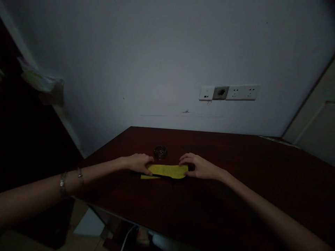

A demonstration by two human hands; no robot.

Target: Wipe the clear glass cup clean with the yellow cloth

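Observation:
A yellow cloth (167,170), folded into a narrow strip, lies on the dark red-brown tabletop (209,150). Its near edge is slightly lifted and wavy, and a lower layer shows at the left. My left hand (140,164) grips the left end, thumb along the near side. At the right end, my right hand (197,166) holds the edge between its thumb and bent fingers. Just behind the cloth stands a small round glass dish (160,152), which neither hand touches.
A pale wall (157,62) rises behind the table, with a row of sockets (230,93) at the right. Below the near edge are a white cable (127,237) and a pale box-like object (90,223). The room is dim.

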